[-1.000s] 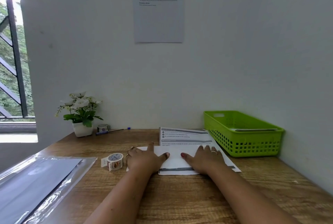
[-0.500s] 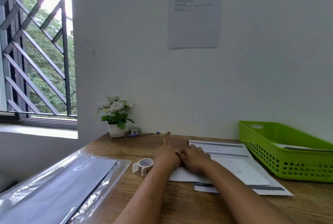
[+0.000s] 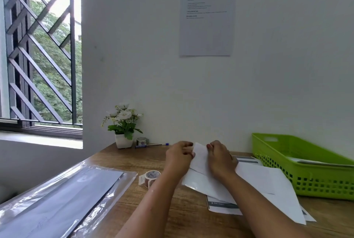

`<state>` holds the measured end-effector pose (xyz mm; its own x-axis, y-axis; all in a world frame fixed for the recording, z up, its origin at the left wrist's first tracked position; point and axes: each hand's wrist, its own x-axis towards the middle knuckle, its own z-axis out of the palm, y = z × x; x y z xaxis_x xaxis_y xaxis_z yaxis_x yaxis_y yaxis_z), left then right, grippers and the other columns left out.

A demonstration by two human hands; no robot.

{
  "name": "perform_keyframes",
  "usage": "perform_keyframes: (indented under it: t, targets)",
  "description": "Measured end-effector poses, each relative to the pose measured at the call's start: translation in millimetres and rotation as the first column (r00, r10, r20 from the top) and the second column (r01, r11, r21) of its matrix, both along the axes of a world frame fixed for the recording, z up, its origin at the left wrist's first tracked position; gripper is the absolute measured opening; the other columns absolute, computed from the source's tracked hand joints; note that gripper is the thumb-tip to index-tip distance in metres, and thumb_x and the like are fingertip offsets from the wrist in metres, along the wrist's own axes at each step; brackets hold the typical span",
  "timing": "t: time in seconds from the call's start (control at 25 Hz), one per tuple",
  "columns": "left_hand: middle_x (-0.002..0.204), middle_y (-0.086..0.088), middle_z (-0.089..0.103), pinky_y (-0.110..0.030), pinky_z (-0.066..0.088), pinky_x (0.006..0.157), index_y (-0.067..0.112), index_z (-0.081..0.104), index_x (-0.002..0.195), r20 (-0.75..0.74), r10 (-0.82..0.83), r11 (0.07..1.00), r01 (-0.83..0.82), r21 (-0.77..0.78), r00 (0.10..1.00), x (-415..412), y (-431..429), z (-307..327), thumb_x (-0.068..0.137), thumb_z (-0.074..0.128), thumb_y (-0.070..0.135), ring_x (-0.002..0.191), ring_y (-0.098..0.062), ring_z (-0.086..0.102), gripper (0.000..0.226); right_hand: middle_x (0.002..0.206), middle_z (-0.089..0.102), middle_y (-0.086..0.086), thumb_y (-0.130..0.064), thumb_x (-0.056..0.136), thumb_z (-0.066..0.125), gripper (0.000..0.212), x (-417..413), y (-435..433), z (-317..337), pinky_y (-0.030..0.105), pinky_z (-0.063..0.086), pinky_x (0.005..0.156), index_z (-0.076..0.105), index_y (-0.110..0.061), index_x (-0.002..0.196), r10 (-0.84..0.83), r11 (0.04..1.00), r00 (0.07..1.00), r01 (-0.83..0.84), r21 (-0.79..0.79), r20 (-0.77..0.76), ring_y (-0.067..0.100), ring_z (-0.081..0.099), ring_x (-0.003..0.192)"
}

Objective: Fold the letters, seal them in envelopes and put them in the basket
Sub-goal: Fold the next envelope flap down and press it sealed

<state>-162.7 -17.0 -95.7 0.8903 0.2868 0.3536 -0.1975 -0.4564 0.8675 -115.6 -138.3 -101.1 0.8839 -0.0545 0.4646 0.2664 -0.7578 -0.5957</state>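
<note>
Head view: left hand [image 3: 177,160] and right hand [image 3: 221,161] pinch the letter's [image 3: 200,158] raised far end between them; basket [image 3: 316,179] lies well right, nearer the right hand.

Wall notice [image 3: 206,17] text unreadable; basket [image 3: 325,184] cut by right edge.

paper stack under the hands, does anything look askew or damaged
Slightly askew: the loose sheets lie fanned at different angles, and a printed sheet pokes out beneath them toward the near edge. No tear or spill shows. The left hand and right hand pinch the folded letter above them.
</note>
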Motion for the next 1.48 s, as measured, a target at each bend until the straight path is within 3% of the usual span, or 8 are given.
perform_keyframes:
  t: [0.12, 0.32, 0.72, 0.88, 0.96, 1.16, 1.28, 1.48]
  targets:
    - [0.108, -0.001, 0.067, -0.016, 0.042, 0.075, 0.015, 0.066, 0.110, 0.023, -0.002, 0.999, 0.001, 0.049, 1.000, 0.1, -2.6, -1.5, 0.086, 0.064, 0.015, 0.088, -0.007, 0.058, 0.024, 0.117, 0.058, 0.004, -0.025, 0.099, 0.034, 0.022, -2.2, -1.8, -1.0, 0.039, 0.035, 0.093, 0.052, -0.017, 0.108, 0.019, 1.000, 0.992, -0.018, -0.015, 0.125, 0.025, 0.050, 0.110]
    - [0.099, -0.005, 0.070, -0.021, 0.044, 0.075, 0.012, 0.072, 0.100, 0.129, 0.030, 0.993, -0.045, 0.111, 0.991, 0.7, 3.3, -0.2, 0.089, 0.058, 0.015, 0.093, -0.015, 0.062, 0.018, 0.130, 0.048, -0.010, -0.023, 0.097, 0.039, 0.031, -9.8, 1.4, 0.8, 0.037, 0.037, 0.092, 0.055, -0.032, 0.122, 0.366, 0.909, 0.886, -0.273, -0.316, 0.286, 0.020, 0.042, 0.118]
    - [0.087, 0.004, 0.064, -0.028, 0.041, 0.067, 0.020, 0.067, 0.087, 0.088, 0.088, 0.842, -0.121, 0.526, 0.992, -0.9, 12.9, 4.4, 0.087, 0.057, 0.040, 0.084, -0.016, 0.059, 0.023, 0.113, 0.056, -0.007, -0.028, 0.090, 0.057, 0.011, -12.8, 0.1, 6.7, 0.035, 0.039, 0.079, 0.062, -0.019, 0.092, 0.226, 0.951, 0.880, -0.106, -0.291, 0.417, 0.023, 0.051, 0.107]
    - [0.059, 0.006, 0.049, -0.025, 0.033, 0.055, 0.020, 0.052, 0.058, -0.082, -0.021, 0.870, 0.059, 0.490, 0.996, -4.5, 20.9, 11.6, 0.084, 0.064, 0.032, 0.061, -0.011, 0.047, 0.031, 0.113, 0.054, -0.009, -0.033, 0.091, 0.055, 0.011, -11.3, -1.7, 3.8, 0.032, 0.035, 0.075, 0.061, -0.024, 0.093, 0.168, 0.952, 0.892, -0.037, -0.305, 0.419, 0.024, 0.049, 0.107]
    - [0.059, -0.001, 0.044, -0.025, 0.032, 0.059, 0.013, 0.047, 0.060, -0.215, -0.116, 0.879, 0.201, 0.432, 0.970, -7.3, 27.4, 16.3, 0.083, 0.066, 0.024, 0.059, -0.015, 0.041, 0.032, 0.113, 0.054, -0.010, -0.034, 0.090, 0.055, 0.010, -11.2, -2.9, 2.4, 0.031, 0.031, 0.074, 0.062, -0.026, 0.092, 0.130, 0.951, 0.897, 0.007, -0.308, 0.422, 0.024, 0.048, 0.106]
    - [0.058, 0.001, 0.064, -0.020, 0.048, 0.063, 0.006, 0.055, 0.065, -0.551, -0.321, 0.854, 0.487, 0.183, 0.770, -22.0, 42.1, 28.0, 0.088, 0.062, 0.012, 0.061, -0.011, 0.062, 0.025, 0.114, 0.050, -0.008, -0.032, 0.093, 0.052, 0.011, -12.2, 3.0, -4.0, 0.027, 0.036, 0.062, 0.061, -0.025, 0.096, 0.153, 0.950, 0.924, -0.040, -0.309, 0.350, 0.020, 0.041, 0.110]
    - [0.065, 0.002, 0.073, -0.019, 0.052, 0.066, 0.008, 0.059, 0.075, -0.697, -0.318, 0.844, 0.526, 0.100, 0.643, -28.2, 43.4, 31.1, 0.091, 0.059, 0.017, 0.066, -0.006, 0.069, 0.019, 0.113, 0.048, -0.007, -0.029, 0.095, 0.049, 0.013, -15.4, 7.9, -13.0, 0.026, 0.038, 0.059, 0.059, -0.023, 0.100, 0.203, 0.944, 0.942, -0.116, -0.308, 0.269, 0.019, 0.041, 0.109]
    - [0.078, -0.003, 0.074, -0.019, 0.051, 0.052, 0.006, 0.060, 0.082, -0.778, -0.235, 0.866, 0.489, 0.105, 0.583, -31.1, 44.5, 32.5, 0.091, 0.059, 0.019, 0.065, -0.007, 0.070, 0.016, 0.109, 0.051, -0.004, -0.026, 0.096, 0.045, 0.014, -19.2, 15.7, -23.2, 0.028, 0.041, 0.065, 0.057, -0.019, 0.100, 0.260, 0.932, 0.949, -0.199, -0.302, 0.179, 0.017, 0.053, 0.091]
